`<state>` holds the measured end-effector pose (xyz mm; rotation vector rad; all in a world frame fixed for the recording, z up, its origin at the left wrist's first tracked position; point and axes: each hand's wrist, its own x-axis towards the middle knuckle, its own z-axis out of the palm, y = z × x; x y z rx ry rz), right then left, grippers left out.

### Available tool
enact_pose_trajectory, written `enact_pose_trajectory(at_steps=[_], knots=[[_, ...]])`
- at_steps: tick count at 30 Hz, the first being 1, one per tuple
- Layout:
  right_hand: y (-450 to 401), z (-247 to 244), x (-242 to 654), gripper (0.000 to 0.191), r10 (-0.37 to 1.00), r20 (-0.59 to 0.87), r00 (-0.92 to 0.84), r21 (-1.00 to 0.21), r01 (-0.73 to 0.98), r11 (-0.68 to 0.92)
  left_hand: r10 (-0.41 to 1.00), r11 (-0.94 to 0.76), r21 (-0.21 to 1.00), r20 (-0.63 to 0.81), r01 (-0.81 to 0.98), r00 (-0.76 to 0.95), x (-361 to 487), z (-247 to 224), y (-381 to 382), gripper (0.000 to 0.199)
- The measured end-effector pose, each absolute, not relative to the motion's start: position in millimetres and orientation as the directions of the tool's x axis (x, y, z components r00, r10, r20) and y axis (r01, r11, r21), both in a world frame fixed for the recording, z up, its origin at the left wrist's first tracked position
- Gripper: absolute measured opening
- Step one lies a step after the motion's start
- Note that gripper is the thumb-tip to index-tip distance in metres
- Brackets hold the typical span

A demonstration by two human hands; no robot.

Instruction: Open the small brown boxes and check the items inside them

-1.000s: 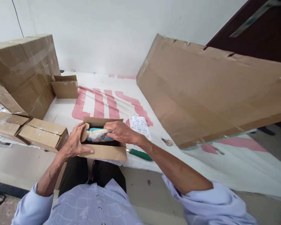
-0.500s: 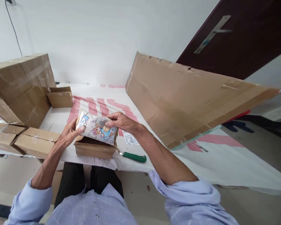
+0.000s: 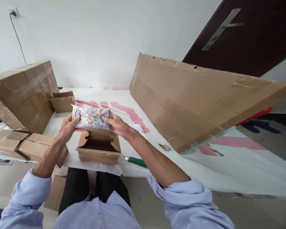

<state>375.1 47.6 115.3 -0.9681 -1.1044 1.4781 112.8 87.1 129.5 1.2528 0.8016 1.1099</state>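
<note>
A white, pillow-shaped packet [image 3: 91, 119] with colourful cartoon print is held up between both hands. My left hand [image 3: 69, 127] grips its left end, thumb on the front. At the other end, my right hand [image 3: 116, 124] closes on it with the thumb on the print. Just below and nearer to me stands an open cardboard box [image 3: 98, 156] at the table's front edge, its inside dark. Beside that box lies a green-handled knife [image 3: 137, 161], partly behind my right forearm; its blade is mostly hidden.
Large taped cartons [image 3: 26, 95] are stacked at the left, with small closed boxes [image 3: 35, 144] before them and an open-topped box [image 3: 63, 103] alongside. A big cardboard sheet [image 3: 193, 98] leans across the right. The white table cover [image 3: 143, 108] bears pink strips. Part of a person shows far left.
The packet has moved up and away from over the open box, held by both hands. More of the box's opening now shows. The view has shifted slightly.
</note>
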Motion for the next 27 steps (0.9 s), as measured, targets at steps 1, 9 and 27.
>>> enact_pose_trajectory(at_steps=[1,9,27], knots=[[54,112,374,0.05,0.985,-0.069,-0.158,-0.963,-0.246,-0.107,0.944,0.016,0.987,0.038,-0.159,0.328,111,124,94,0.055],[82,106,368,0.035,0.979,-0.001,-0.206,-0.983,-0.178,-0.039,0.919,0.096,0.994,-0.068,-0.054,0.388,89,129,120,0.059],[176,106,338,0.036,0.972,-0.143,-0.185,-0.983,-0.089,-0.161,0.979,0.106,0.989,-0.123,0.107,0.165,91,134,219,0.045]])
